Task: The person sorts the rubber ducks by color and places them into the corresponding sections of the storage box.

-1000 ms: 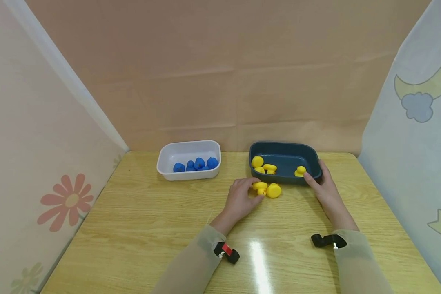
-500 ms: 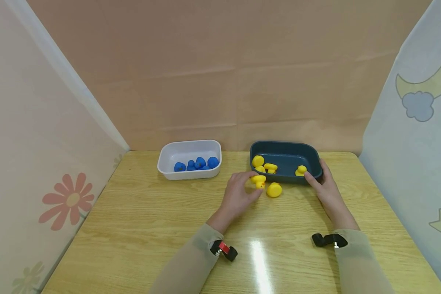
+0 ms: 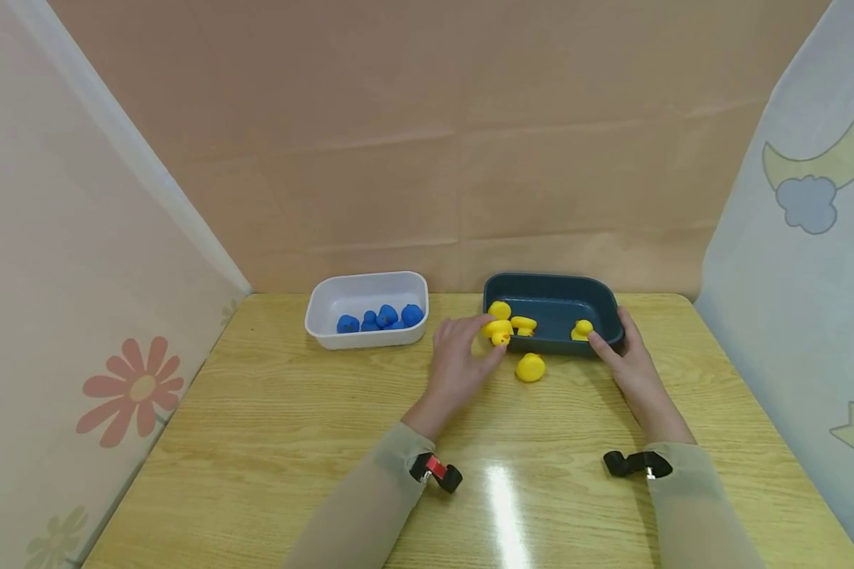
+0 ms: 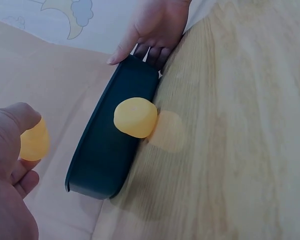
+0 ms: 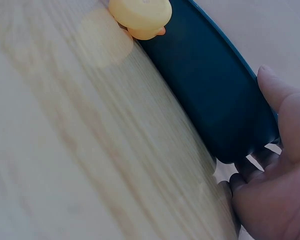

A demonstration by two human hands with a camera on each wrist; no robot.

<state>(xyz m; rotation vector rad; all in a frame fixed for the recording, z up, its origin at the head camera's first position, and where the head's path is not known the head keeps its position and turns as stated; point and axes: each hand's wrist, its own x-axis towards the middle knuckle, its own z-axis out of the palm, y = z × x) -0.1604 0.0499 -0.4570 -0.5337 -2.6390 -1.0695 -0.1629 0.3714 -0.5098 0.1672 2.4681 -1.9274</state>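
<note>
My left hand [image 3: 458, 367] pinches a yellow toy duck [image 3: 498, 330] between thumb and fingers, over the left front corner of a dark teal tub [image 3: 549, 347]. In the left wrist view this held duck [image 4: 36, 142] appears raised beside the tub's rim. At the tub's right end, my right hand [image 3: 636, 383] grips it, thumb at the rim and fingers around the end wall. Several yellow ducks lie inside, one [image 3: 581, 330] near my right thumb. Another yellow duck [image 3: 530, 367] lies on the table just in front of the tub.
A white tub [image 3: 370, 340] holding several blue ducks [image 3: 387, 316] stands left of the dark one. Behind both, a tan paper wall [image 3: 455, 197] rises at the table's back edge. Printed cloth panels [image 3: 804, 316] border the sides of the wooden table [image 3: 292, 442].
My left hand has lifted the yellow duck from the table beside the other duck and carried it up to the tub's front left corner. The right hand keeps its grip.
</note>
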